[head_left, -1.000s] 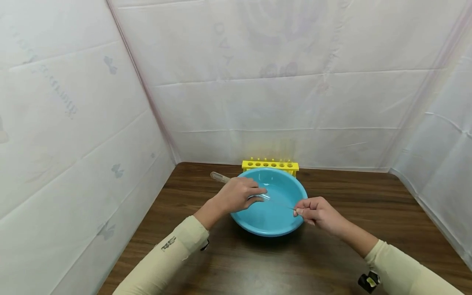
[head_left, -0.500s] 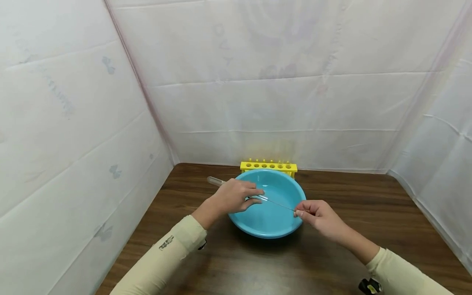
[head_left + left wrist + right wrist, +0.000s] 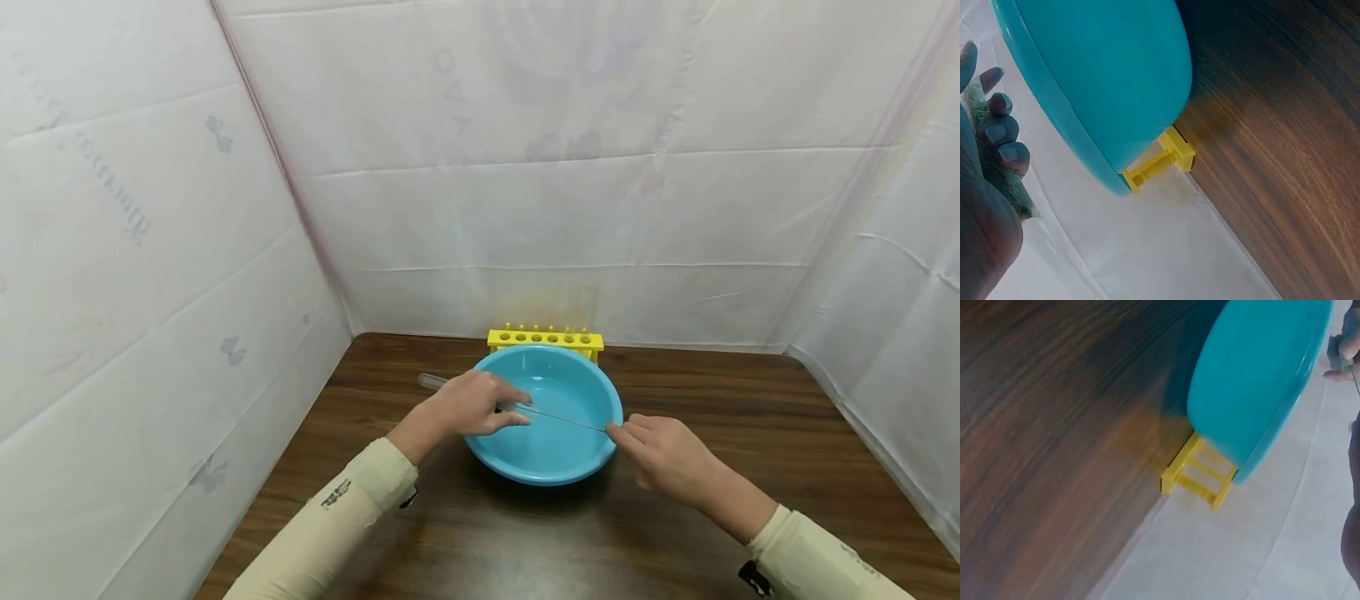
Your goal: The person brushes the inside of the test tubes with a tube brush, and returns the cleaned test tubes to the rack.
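My left hand (image 3: 471, 403) holds a clear test tube (image 3: 431, 381) over the basin, its rounded end pointing to the far left. In the left wrist view the fingers curl round the tube, and greenish brush bristles (image 3: 1007, 184) show inside it. A thin wire handle (image 3: 570, 422) of the test tube brush runs from the tube's mouth across the blue basin (image 3: 551, 458). My right hand (image 3: 663, 460) grips the wire's free end at the basin's right rim. Only the edge of that hand shows in the right wrist view.
Behind the basin stands a yellow test tube rack (image 3: 546, 338) with a row of holes and pegs. All of it sits on a dark wooden table (image 3: 525, 542), with white sheeting (image 3: 480, 217) hanging at the back and sides.
My right hand has shifted slightly right and down and turned so its back faces up. More wire shows between the hands. My left hand and the tube have dipped slightly.
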Action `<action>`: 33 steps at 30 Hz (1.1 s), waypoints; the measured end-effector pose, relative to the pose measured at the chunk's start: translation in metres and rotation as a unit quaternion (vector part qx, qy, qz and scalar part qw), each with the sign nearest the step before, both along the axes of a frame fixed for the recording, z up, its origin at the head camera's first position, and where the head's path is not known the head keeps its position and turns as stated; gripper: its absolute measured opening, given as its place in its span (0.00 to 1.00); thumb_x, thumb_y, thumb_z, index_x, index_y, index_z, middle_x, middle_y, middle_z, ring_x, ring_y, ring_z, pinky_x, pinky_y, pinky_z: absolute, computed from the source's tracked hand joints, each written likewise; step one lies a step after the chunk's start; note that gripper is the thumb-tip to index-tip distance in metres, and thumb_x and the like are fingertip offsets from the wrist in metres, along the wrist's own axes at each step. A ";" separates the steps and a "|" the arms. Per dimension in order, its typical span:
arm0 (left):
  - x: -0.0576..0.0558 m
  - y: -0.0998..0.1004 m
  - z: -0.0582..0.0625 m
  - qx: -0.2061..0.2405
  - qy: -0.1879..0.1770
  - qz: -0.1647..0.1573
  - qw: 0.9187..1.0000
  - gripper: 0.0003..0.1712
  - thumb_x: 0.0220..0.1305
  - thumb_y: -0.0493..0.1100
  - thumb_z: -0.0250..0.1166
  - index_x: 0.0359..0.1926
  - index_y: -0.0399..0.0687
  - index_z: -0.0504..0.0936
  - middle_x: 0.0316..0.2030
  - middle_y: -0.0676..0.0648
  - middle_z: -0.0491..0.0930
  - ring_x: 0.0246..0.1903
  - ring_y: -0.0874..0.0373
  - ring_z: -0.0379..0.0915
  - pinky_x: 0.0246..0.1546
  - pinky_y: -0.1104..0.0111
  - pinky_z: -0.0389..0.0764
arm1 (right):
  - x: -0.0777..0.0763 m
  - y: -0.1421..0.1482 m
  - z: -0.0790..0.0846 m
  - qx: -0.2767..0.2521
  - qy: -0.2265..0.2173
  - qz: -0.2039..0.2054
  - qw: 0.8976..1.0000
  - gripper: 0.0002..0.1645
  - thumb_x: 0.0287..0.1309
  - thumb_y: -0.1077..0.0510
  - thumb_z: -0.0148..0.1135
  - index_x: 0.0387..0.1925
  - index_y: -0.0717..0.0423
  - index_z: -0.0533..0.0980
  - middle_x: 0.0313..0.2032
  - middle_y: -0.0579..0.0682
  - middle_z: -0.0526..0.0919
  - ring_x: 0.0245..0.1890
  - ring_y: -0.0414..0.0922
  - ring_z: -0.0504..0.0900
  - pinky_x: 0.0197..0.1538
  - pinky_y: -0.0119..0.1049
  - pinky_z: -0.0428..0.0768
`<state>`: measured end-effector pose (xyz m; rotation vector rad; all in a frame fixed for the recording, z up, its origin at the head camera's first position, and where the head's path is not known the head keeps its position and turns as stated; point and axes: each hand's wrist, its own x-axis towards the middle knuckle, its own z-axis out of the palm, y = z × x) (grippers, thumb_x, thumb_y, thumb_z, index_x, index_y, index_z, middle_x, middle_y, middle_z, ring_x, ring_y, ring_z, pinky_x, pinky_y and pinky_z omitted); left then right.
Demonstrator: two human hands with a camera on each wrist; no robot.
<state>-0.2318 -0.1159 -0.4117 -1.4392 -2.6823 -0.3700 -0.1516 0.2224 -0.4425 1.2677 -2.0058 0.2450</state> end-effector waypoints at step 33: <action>-0.001 -0.013 -0.004 0.038 0.152 -0.011 0.988 0.20 0.72 0.58 0.70 0.56 0.54 0.92 0.40 0.55 0.93 0.24 0.66 0.82 0.24 0.79 0.76 | 0.019 -0.011 0.016 -0.141 -0.386 -0.016 0.911 0.08 0.70 0.68 0.65 0.41 0.53 0.85 0.23 0.37 0.79 0.22 0.25 0.67 0.24 0.25 0.72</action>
